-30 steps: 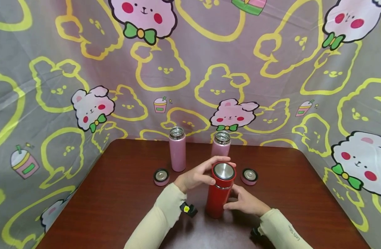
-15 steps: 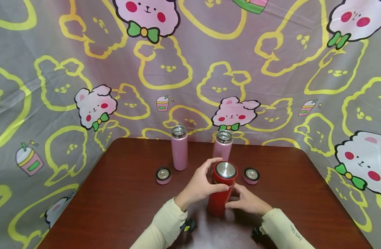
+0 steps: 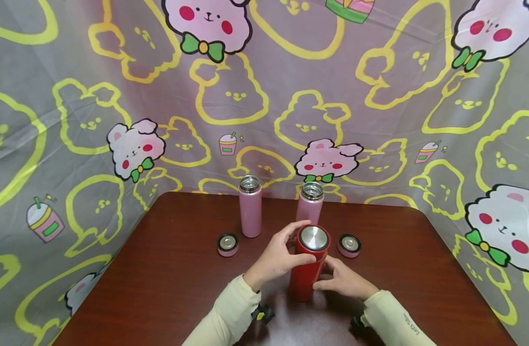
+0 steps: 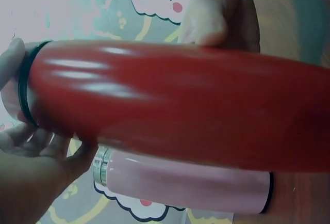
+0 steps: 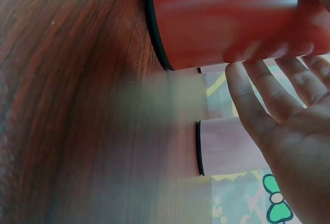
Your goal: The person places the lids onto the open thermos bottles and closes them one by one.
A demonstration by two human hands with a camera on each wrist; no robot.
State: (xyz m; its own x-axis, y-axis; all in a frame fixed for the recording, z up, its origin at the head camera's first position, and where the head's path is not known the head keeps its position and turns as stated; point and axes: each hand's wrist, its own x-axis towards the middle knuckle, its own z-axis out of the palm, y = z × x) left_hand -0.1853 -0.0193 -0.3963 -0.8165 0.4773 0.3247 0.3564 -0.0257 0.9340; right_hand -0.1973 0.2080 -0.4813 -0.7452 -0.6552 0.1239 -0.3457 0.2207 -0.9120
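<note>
A red thermos point(image 3: 303, 281) stands upright on the table, its brushed-metal lid top point(image 3: 314, 238) facing up. My left hand point(image 3: 276, 259) grips its upper end from the left, thumb across the front at the lid's lower edge. From the right, my right hand point(image 3: 346, 279) holds the thermos body lower down, thumb in front. In the left wrist view, the left fingers point(image 4: 46, 149) wrap the lid end beside a black ring. The right wrist view shows the right fingertips point(image 5: 252, 77) against the red body point(image 5: 221, 17), above its black base ring.
Two pink thermoses without lids stand behind: the left one point(image 3: 251, 211) and the right one point(image 3: 309, 209), partly hidden by my left hand. Pink lids lie upside down on the brown table point(image 3: 173, 269), one at left point(image 3: 227, 244), one at right point(image 3: 349, 245). A patterned cloth point(image 3: 264, 62) hangs behind.
My left hand has slid from the lid's top edge to a lower, closer grip, thumb now across the front. The right hand stays on the body. The view has shifted slightly.
</note>
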